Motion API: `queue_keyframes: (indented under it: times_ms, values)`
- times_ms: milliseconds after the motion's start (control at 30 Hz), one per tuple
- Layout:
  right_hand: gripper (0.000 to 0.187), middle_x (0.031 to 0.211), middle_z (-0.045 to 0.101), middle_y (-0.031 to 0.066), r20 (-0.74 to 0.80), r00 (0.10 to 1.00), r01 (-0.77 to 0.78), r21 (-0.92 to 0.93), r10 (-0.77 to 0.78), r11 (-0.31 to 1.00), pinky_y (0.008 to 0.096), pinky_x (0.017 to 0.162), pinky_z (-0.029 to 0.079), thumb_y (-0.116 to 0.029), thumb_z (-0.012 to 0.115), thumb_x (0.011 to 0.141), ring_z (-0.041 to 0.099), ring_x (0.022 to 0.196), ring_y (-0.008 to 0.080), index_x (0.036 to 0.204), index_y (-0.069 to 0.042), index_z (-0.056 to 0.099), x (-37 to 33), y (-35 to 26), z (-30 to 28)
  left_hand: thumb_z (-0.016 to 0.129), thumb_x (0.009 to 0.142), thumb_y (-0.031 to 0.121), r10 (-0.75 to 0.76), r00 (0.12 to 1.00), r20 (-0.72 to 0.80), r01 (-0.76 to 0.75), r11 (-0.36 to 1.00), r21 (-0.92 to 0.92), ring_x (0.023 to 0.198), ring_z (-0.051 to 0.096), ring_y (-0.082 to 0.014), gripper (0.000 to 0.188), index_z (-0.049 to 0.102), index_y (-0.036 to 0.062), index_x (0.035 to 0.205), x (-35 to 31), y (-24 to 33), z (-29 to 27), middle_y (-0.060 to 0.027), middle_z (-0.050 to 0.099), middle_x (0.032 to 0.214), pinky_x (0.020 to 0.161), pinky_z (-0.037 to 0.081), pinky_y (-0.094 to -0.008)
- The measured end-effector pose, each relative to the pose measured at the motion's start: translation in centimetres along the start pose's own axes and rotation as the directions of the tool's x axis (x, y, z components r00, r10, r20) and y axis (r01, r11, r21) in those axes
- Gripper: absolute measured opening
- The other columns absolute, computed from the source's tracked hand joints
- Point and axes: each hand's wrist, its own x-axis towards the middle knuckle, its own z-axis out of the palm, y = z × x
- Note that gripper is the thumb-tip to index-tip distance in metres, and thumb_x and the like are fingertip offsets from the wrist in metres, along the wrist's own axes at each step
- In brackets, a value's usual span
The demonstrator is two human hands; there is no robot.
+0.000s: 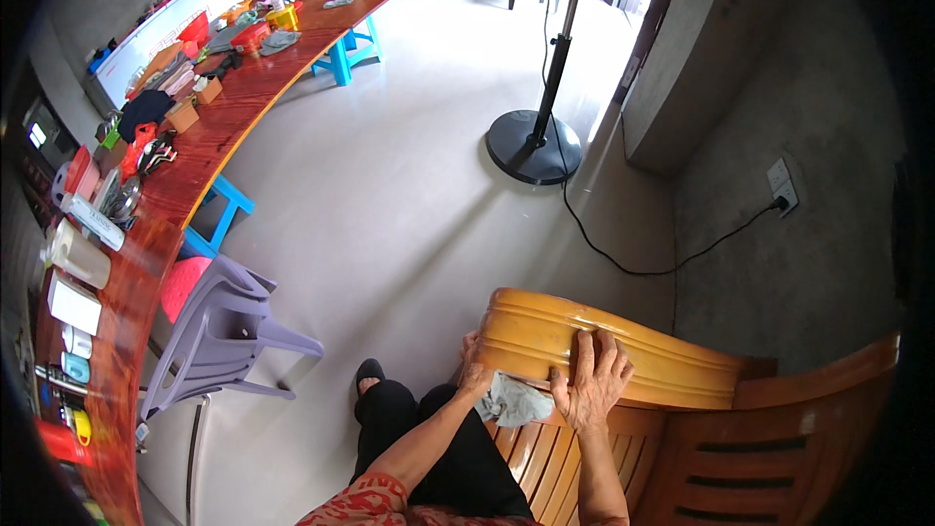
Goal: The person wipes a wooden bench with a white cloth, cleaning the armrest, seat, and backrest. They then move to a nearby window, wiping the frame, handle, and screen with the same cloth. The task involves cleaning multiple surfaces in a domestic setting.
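Cream jug (80,254) hides its contents; the right hand (592,382) touches an armrest (541,333).

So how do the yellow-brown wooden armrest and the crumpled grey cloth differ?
The yellow-brown wooden armrest is long and curved; the crumpled grey cloth is far smaller and irregular. The armrest has lengthwise grooves, the cloth wrinkles. The armrest is shiny, the cloth dull. Both are close to the right hand.

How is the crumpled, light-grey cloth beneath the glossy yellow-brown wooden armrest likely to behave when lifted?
The crumpled, light-grey cloth is probably floppy, given its loose, soft folds. It looks like thin fabric, so it's likely light. Its irregular, slumped shape suggests it would sag rather than roll.
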Motion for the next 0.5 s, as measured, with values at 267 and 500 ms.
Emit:
queue_keyframes:
  times_ms: [267,500]
  values:
    - [0.062,0.126,0.044,0.0143,-0.008,1.000,-0.001,0.008,0.001,1.000,0.0477,0.091,0.031,-0.048,0.052,0.078,0.041,0.117,0.0325,0.128,-0.011,0.051,-0.3,0.2,0.5,0.050,0.094,0.028,-0.042,0.978,0.202,0.079,0.980,-0.182,0.091,0.057,-0.0406,0.036,0.053,0.0013,0.118,-4.5,1.5,1.7,-0.0262,0.061,0.097,0.098,0.032,-0.0532]
    - [0.061,0.125,0.044,0.0144,-0.031,0.999,0.005,0.013,-0.005,1.000,0.0474,0.091,0.031,-0.047,0.053,0.080,0.041,0.116,0.0322,0.127,-0.010,0.051,-0.5,0.3,0.2,0.055,0.085,0.002,0.083,0.968,0.237,-0.105,0.991,0.081,0.122,0.041,-0.0379,0.037,0.058,0.0073,0.121,-4.9,8.6,-3.1,-0.0166,0.043,0.133,0.101,0.034,-0.0478]
